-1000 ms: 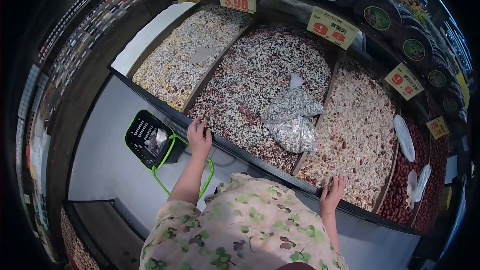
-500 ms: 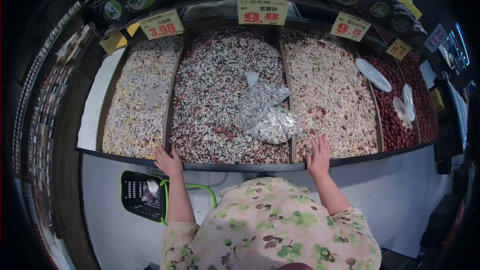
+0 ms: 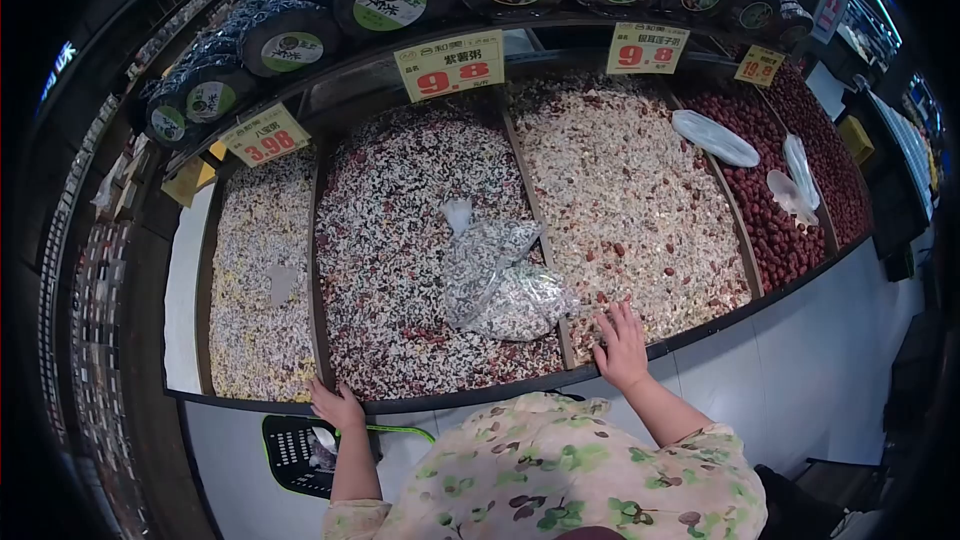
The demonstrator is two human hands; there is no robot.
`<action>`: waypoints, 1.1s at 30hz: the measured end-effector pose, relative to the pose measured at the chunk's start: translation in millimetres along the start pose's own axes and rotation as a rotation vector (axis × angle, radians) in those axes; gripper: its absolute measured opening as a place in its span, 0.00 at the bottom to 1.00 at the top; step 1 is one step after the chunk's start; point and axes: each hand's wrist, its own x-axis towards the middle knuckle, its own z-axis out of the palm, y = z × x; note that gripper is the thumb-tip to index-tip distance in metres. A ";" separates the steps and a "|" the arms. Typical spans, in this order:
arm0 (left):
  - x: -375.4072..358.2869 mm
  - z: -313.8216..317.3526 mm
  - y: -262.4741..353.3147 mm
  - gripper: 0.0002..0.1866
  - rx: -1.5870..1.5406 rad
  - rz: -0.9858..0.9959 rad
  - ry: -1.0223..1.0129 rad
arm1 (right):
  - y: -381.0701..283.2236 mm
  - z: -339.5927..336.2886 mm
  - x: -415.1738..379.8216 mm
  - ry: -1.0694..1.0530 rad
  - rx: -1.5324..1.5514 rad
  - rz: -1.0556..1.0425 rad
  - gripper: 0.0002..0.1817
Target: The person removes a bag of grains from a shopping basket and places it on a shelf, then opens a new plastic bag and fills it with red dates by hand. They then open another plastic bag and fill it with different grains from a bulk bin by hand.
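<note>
My left hand (image 3: 338, 406) rests at the front edge of the display bin, its fingers spread near the yellowish grain mix (image 3: 262, 330). On the right, my right hand (image 3: 622, 348) lies with fingers apart over the front edge, touching the pale grain mix (image 3: 620, 210) with reddish bits. Neither hand holds anything. A clear plastic bag of grain mix (image 3: 505, 280), its top bunched, lies on the dark-and-white grain mix (image 3: 400, 270), close to the divider and left of my right hand.
Red dates (image 3: 785, 230) fill the right compartments, with rolled plastic bags (image 3: 716, 139) lying there. Price signs (image 3: 452, 65) stand along the back below round dark packages (image 3: 390, 0). A black basket (image 3: 295, 452) with a green rim sits on the floor. A grey scoop-like piece (image 3: 281, 285) lies left.
The view has tilted and turned, so the bins sit lower and slanted. My right hand has moved a little further in over the pale mix. The bag stays in place.
</note>
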 end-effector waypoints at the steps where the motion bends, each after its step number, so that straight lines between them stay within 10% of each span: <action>1: 0.0 2.6 -2.4 0.33 0.008 -0.004 0.012 | -0.5 -0.8 1.1 0.001 0.003 0.024 0.32; 33: 1.1 7.1 -11.6 0.33 -0.056 0.028 0.021 | -4.8 41.9 133.3 0.037 -0.151 -0.110 0.29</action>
